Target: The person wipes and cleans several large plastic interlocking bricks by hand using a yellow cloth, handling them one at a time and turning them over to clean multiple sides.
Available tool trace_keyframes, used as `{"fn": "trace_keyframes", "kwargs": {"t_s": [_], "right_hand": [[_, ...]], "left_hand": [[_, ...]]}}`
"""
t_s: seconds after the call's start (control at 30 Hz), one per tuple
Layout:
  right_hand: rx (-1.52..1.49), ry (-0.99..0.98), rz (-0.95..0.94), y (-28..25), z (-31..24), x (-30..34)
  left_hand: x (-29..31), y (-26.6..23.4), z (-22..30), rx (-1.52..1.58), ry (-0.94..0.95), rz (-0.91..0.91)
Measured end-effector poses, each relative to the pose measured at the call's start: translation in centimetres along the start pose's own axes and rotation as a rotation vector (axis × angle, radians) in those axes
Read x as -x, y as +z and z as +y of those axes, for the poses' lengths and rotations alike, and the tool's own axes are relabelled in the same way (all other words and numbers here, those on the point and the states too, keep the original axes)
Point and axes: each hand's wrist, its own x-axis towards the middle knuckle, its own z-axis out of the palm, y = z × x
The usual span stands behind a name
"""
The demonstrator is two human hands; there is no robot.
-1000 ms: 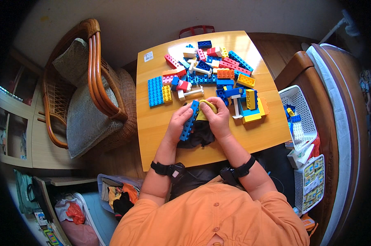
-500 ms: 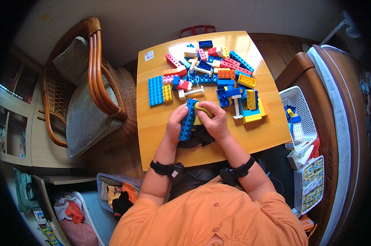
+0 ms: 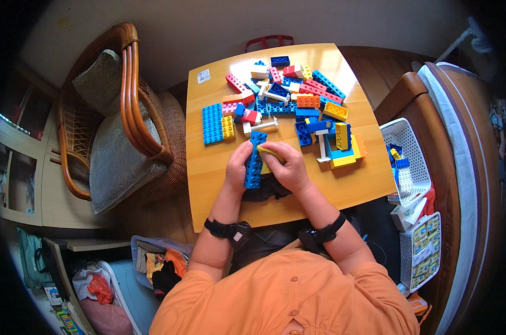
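Between my hands, over the near part of the table, stands a long blue toy building brick (image 3: 254, 162) with its studs showing. My left hand (image 3: 238, 168) is closed on its left side, the thumb near the upper part. Bunched in my right hand (image 3: 289, 168) is a yellow cloth (image 3: 266, 167), which touches the brick's right side. The right fingertips are partly hidden by the cloth. Below my hands lies a dark, crumpled cloth-like thing (image 3: 271, 188). Just beyond the brick is a white piece with a post (image 3: 263, 127).
Several loose bricks lie on the far table (image 3: 342, 192), among them a blue studded plate (image 3: 212, 124) and a yellow-blue assembly (image 3: 347, 151). A white basket (image 3: 418, 167) with bricks stands at right, a rattan chair (image 3: 124, 128) at left.
The blue brick has turned a little more upright and moved slightly left. My right hand with the cloth has shifted slightly left along it.
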Motion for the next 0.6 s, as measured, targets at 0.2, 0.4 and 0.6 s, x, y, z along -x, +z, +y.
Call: {"fn": "trace_keyframes", "kwargs": {"t_s": [0.2,0.4,0.6], "right_hand": [[0.018,0.115,0.057,-0.42,0.3,0.3],[-0.053,0.112,0.048,-0.27,-0.11,0.38],[0.026,0.086,-0.035,-0.26,0.55,0.37]], "left_hand": [[0.21,0.76,0.09,0.055,-0.059,0.05],[-0.07,0.5,-0.04,0.08,-0.027,0.057],[-0.22,0.46,-0.45,0.066,-0.01,0.128]]}}
